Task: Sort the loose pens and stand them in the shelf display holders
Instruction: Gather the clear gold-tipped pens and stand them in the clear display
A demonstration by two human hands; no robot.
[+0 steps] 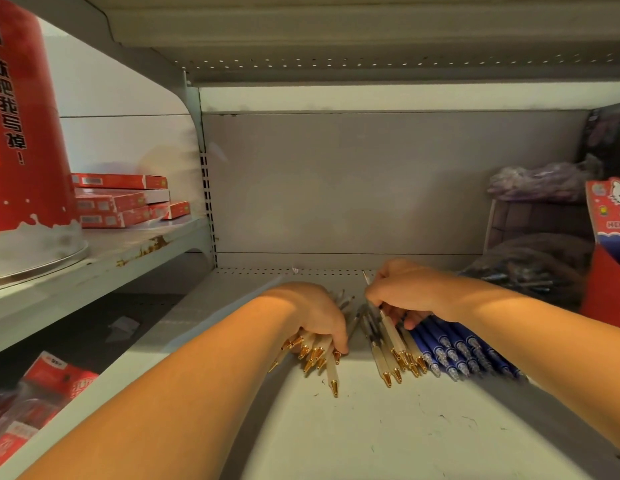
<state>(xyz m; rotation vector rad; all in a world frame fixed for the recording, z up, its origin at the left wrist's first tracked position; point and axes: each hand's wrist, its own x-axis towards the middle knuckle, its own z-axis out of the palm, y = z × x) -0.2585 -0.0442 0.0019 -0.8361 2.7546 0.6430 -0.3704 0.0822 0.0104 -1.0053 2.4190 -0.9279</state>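
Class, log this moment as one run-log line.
step: sorting pens | left hand: grips gold-tipped pens | right hand: pinches a pen | blue pens: lying on shelf

Red display box (609, 216): "HELL…", cut off. Red canister (24, 133): Chinese characters.

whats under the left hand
A bunch of pale pens with gold tips lies under the left hand on the shelf; tips stick out toward the camera, back ends on the far side. The hand covers their middles, so the count is unclear.
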